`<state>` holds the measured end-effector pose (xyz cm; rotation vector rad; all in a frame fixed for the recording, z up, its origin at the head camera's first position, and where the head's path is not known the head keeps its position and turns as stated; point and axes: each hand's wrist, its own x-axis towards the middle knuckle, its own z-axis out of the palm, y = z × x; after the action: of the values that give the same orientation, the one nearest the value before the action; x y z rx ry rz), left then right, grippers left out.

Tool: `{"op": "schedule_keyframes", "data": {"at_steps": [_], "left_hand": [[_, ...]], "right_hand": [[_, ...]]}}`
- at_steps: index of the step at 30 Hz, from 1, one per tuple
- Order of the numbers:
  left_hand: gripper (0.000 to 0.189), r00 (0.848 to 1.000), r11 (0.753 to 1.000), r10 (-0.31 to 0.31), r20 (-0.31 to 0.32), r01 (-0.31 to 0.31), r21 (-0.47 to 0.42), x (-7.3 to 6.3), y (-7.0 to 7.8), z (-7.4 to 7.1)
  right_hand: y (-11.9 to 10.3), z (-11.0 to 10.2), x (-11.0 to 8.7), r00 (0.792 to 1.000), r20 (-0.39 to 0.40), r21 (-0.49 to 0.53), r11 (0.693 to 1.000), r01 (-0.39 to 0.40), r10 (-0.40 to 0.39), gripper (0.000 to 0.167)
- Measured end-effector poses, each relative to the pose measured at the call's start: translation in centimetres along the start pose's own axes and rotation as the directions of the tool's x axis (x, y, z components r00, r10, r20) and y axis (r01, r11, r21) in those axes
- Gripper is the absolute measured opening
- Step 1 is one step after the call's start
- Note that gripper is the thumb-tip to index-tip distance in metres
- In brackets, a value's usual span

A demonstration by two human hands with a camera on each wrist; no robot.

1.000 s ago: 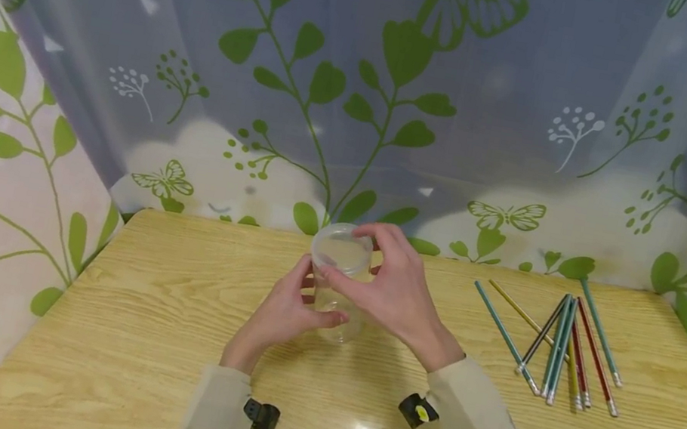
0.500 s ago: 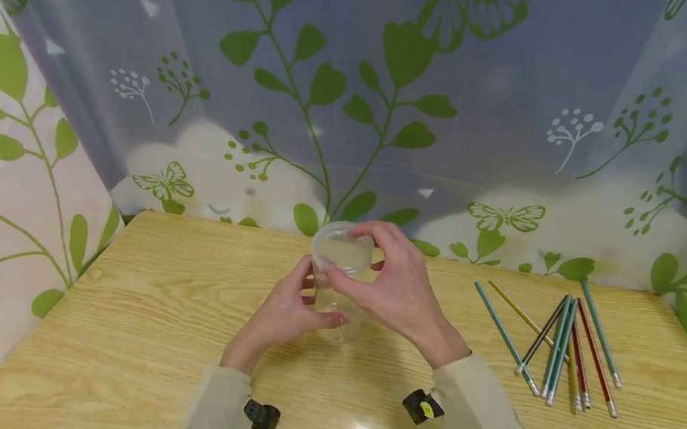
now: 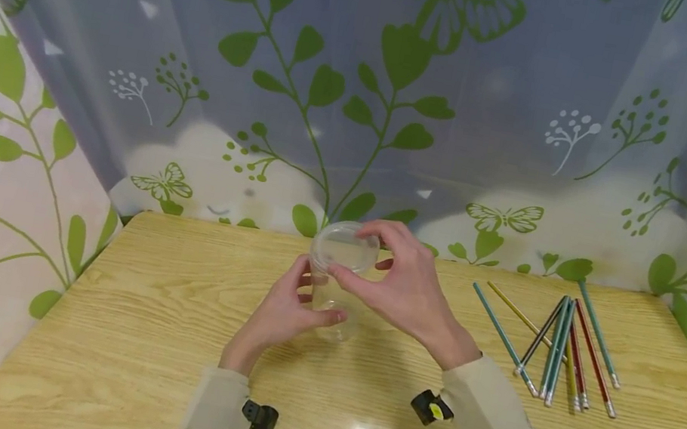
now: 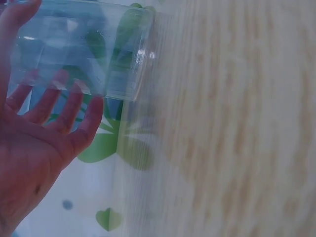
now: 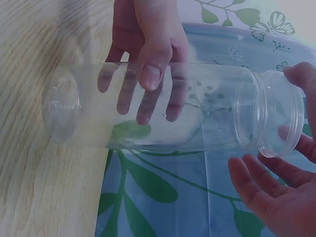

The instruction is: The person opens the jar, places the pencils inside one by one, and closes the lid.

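A clear plastic jar [image 3: 328, 295] stands upright on the wooden table, near its back edge. My left hand [image 3: 278, 319] grips the jar's side, thumb in front and fingers behind. In the right wrist view, the left thumb and fingers show against the see-through wall [image 5: 207, 133]. With thumb and fingers, my right hand [image 3: 408, 286] pinches the rim of the round clear lid [image 3: 343, 247] at the jar's mouth. The lid [image 5: 282, 116] looks slightly tilted at the neck; whether it is fully free of the jar I cannot tell. Nothing shows inside the jar.
To the right, several pencils [image 3: 559, 352] in teal, red, yellow and dark colours lie in a loose, crossing pile. A leaf-and-butterfly patterned curtain [image 3: 304, 123] hangs directly behind the wooden table [image 3: 156, 335] and also along the left side.
My right hand has moved slightly right, and the lid has shifted a little with it relative to the jar. The left hand keeps its grip on the jar; the pencils lie as before.
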<state>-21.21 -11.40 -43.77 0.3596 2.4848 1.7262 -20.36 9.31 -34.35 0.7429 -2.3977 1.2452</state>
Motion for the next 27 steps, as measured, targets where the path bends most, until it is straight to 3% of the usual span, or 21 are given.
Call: {"op": "schedule_keyframes", "data": {"at_steps": [10,17,27], "left_hand": [[0.077,1.000,0.999,0.020,0.016,-0.019,-0.041,0.4,0.0,-0.3],[0.079,1.000,0.999,0.025,0.006,-0.025,-0.023,0.6,0.1,-0.3],[0.076,0.999,0.999,0.043,-0.014,-0.044,-0.023,1.1,0.0,-0.1]], "right_hand": [[0.0,-0.6,-0.6,0.999,0.001,0.001,0.999,0.052,-0.052,0.045],[0.1,-1.2,-1.0,0.998,0.011,-0.021,0.998,0.055,-0.055,0.043],[0.5,-1.8,-1.9,0.993,0.009,-0.038,0.992,0.117,-0.117,0.039]]}}
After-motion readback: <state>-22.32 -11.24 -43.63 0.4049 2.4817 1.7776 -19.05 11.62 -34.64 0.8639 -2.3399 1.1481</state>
